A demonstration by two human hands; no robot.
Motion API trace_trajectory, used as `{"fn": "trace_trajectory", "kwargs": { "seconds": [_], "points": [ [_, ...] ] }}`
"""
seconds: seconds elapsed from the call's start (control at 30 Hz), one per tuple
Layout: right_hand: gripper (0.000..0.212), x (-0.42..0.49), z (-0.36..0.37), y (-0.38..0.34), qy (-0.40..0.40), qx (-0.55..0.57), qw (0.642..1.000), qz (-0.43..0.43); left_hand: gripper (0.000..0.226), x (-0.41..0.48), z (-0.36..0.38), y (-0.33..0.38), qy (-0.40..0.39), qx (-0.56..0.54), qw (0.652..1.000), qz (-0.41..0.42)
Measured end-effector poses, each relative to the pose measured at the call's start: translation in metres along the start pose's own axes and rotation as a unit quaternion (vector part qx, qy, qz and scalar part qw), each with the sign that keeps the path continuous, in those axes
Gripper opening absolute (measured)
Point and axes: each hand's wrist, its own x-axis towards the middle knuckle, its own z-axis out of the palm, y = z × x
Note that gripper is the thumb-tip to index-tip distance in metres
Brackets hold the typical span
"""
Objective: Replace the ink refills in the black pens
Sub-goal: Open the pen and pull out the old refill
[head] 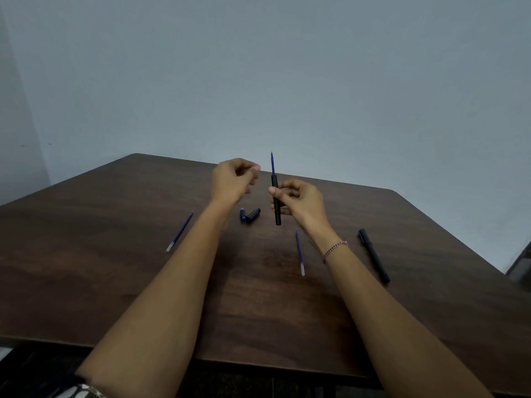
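Observation:
My right hand [298, 201] grips a black pen barrel [276, 208] upright above the table, with a blue refill [272, 163] sticking out of its top. My left hand [234, 179] hovers just left of the refill's tip, fingers loosely curled, nothing visible in them. On the dark wooden table [115, 268] lie a black pen cap [253, 216] and a small blue-black piece [243, 215] beside it. One loose blue refill [180, 231] lies at the left, another blue refill [299, 252] near my right wrist. A whole black pen [373, 255] lies at the right.
A pale grey wall [258, 67] stands behind the table. The table's near edge [258, 366] runs under my forearms. A dark object [521, 265] shows past the table's right corner.

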Motion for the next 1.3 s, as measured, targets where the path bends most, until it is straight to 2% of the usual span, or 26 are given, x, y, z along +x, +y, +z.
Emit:
{"fn": "trace_trajectory", "kwargs": {
  "seconds": [0.13,0.33,0.47,0.7,0.8,1.03,1.3],
  "points": [
    [0.014,-0.0016,0.0006,0.0012,-0.004,-0.020,1.000,0.008,0.017,-0.0020,0.0025,0.0022,-0.052,-0.079,0.995,-0.029],
    [0.012,-0.0020,0.0003,0.0009,-0.010,-0.024,1.000,0.013,0.017,-0.0047,0.0044,0.0042,-0.081,-0.100,0.991,-0.047],
    [0.019,-0.0018,0.0006,0.0016,-0.010,-0.028,0.999,0.017,0.013,-0.0055,0.0040,0.0038,-0.093,-0.108,0.988,-0.065],
    [0.019,-0.0015,0.0017,0.0022,-0.025,-0.032,0.999,0.031,0.012,-0.0051,0.0020,0.0048,-0.068,-0.143,0.984,-0.077],
    [0.012,-0.0014,0.0017,0.0034,-0.042,-0.036,0.998,0.038,0.007,-0.0046,0.0000,0.0049,-0.058,-0.168,0.980,-0.085],
    [0.012,-0.0006,0.0006,0.0066,-0.088,-0.027,0.994,0.062,0.004,-0.0037,-0.0028,0.0058,-0.031,-0.228,0.968,-0.102],
    [0.022,0.0007,0.0001,0.0071,-0.112,-0.031,0.990,0.085,0.003,-0.0034,-0.0036,0.0061,-0.006,-0.245,0.964,-0.105]
  ]
}}
